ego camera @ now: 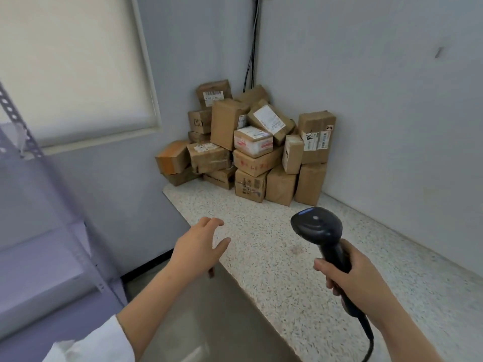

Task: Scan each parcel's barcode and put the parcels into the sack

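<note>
Several brown cardboard parcels [251, 147] are heaped in the far corner of a speckled counter [300, 257], some with white labels and barcodes facing out. My right hand [358, 278] grips the handle of a black barcode scanner [320, 231], whose head points toward the heap; its cable trails down at the lower right. My left hand [200, 246] hovers over the counter's left edge, fingers spread and relaxed, holding nothing. Both hands are well short of the parcels. No sack is recognisable in view.
A grey-brown surface [209, 317] lies below the counter's left edge. A purple metal shelving rack [39, 231] stands at the left. A window with a white blind [73, 66] fills the left wall. Cables [252, 53] run down the corner behind the heap.
</note>
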The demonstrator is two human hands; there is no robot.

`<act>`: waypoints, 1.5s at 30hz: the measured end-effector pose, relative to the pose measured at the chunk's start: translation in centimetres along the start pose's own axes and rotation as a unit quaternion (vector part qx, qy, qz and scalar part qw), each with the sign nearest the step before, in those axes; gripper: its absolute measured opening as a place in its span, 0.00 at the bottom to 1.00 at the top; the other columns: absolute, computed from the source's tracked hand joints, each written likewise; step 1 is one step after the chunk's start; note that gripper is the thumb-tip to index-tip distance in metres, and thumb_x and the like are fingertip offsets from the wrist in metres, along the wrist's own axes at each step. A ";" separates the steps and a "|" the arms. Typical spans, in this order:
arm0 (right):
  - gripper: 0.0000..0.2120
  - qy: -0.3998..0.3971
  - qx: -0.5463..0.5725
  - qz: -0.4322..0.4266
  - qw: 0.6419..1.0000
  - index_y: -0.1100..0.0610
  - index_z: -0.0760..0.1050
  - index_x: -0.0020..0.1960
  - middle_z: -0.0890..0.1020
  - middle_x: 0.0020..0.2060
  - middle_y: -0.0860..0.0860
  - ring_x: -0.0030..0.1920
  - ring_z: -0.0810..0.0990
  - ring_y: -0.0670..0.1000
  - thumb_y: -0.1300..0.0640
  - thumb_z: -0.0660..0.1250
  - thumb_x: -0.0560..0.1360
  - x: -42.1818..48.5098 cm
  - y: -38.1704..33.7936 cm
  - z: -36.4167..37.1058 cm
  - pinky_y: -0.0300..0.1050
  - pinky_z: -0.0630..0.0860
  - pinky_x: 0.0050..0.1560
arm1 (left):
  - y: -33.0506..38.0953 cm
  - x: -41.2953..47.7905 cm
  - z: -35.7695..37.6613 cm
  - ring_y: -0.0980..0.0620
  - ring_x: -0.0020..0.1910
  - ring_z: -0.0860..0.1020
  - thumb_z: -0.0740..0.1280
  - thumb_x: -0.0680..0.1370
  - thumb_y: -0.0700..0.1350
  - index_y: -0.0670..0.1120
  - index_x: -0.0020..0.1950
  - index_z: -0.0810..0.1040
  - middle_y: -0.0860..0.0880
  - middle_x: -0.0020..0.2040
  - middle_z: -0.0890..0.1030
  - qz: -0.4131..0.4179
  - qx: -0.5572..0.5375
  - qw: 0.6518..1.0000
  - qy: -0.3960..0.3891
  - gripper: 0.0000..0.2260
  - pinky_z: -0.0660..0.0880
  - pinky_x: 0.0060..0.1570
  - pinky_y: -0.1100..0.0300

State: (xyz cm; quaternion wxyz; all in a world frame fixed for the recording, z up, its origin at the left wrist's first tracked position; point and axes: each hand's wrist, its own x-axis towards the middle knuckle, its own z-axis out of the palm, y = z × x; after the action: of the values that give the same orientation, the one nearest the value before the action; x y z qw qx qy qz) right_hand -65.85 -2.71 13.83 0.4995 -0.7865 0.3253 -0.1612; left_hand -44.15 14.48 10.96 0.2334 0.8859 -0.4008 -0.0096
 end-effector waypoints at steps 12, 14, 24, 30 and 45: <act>0.09 0.009 -0.015 0.001 1.000 0.53 0.74 0.50 0.80 0.29 0.54 0.24 0.76 0.44 0.57 0.70 0.72 17.2 -4.7 3.0 0.39 0.74 0.30 | -6.4 16.6 -0.9 0.55 0.60 0.73 0.60 0.79 0.55 0.50 0.70 0.66 0.53 0.67 0.70 0.016 -0.002 1.000 0.011 0.21 0.73 0.54 0.59; 0.09 0.018 -0.011 0.014 1.000 0.52 0.73 0.50 0.81 0.31 0.56 0.25 0.76 0.44 0.57 0.70 0.72 19.3 -5.3 3.3 0.40 0.75 0.31 | -6.9 20.0 -0.7 0.54 0.60 0.73 0.60 0.79 0.55 0.50 0.71 0.65 0.53 0.67 0.69 0.041 0.004 0.999 -0.002 0.22 0.73 0.54 0.59; 0.09 0.141 0.015 0.063 0.988 0.50 0.73 0.51 0.81 0.28 0.54 0.26 0.76 0.47 0.56 0.70 0.72 28.9 -9.1 6.9 0.43 0.74 0.33 | -7.4 42.1 -1.9 0.49 0.66 0.67 0.63 0.78 0.48 0.48 0.73 0.61 0.48 0.70 0.64 0.247 0.053 0.968 -0.008 0.24 0.72 0.59 0.56; 0.07 0.194 0.020 0.111 0.974 0.54 0.74 0.49 0.80 0.26 0.54 0.25 0.76 0.47 0.58 0.70 0.72 31.6 -11.1 8.7 0.40 0.74 0.31 | -4.8 54.5 -1.6 0.41 0.71 0.60 0.60 0.78 0.40 0.45 0.75 0.55 0.40 0.73 0.58 0.344 0.249 0.905 0.030 0.26 0.62 0.67 0.50; 0.03 0.305 -0.004 0.169 0.937 0.61 0.75 0.44 0.78 0.22 0.54 0.21 0.74 0.47 0.65 0.69 0.72 31.5 -12.1 8.5 0.39 0.72 0.25 | -1.1 65.7 0.9 0.41 0.73 0.53 0.75 0.63 0.62 0.49 0.76 0.48 0.41 0.73 0.54 0.423 0.362 0.829 -0.058 0.52 0.67 0.65 0.45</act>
State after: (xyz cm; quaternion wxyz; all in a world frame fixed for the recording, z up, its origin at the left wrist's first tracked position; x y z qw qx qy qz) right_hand -33.45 -14.59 18.54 0.3933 -0.6348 0.5909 -0.3052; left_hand 1.02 -32.24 20.87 -0.1460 0.6484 -0.7240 0.1845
